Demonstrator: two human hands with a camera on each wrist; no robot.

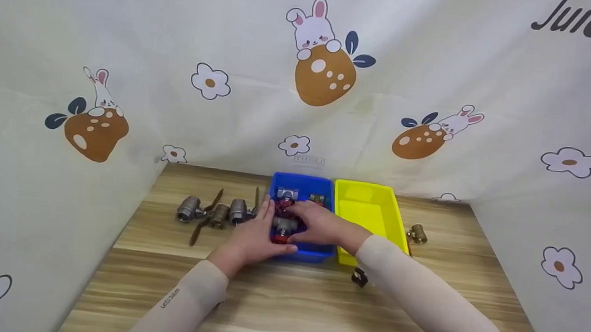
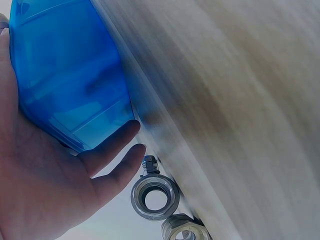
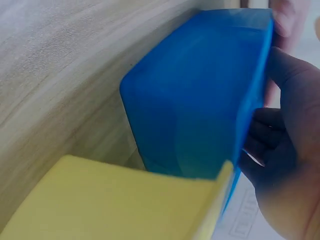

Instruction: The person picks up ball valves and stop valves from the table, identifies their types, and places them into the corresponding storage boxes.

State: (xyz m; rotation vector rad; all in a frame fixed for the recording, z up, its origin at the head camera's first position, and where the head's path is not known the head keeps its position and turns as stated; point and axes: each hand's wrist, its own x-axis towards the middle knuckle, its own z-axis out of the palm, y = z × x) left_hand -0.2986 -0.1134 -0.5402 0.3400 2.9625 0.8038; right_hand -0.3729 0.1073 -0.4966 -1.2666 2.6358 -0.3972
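A blue bin (image 1: 307, 256) holds several valves with red parts. My right hand (image 1: 317, 223) reaches into it from the right, its curled fingers and thumb around a grey valve (image 1: 284, 226) with a red part. The fingers partly cover that valve, and the right wrist view hides them behind the bin wall. At the bin's front left corner rests my left hand (image 1: 253, 239), fingers stretched along the left side and thumb over the front rim. Two of its straight fingers (image 2: 112, 147) lie outside the blue wall in the left wrist view.
Left of the blue bin lie grey ball valves (image 1: 189, 209) with brown levers and a brass-coloured one (image 1: 219, 216). A yellow bin (image 1: 399, 216) stands against its right side. Beyond that lies a brass valve (image 1: 418, 233). A black piece (image 1: 359, 276) sits before the yellow bin.
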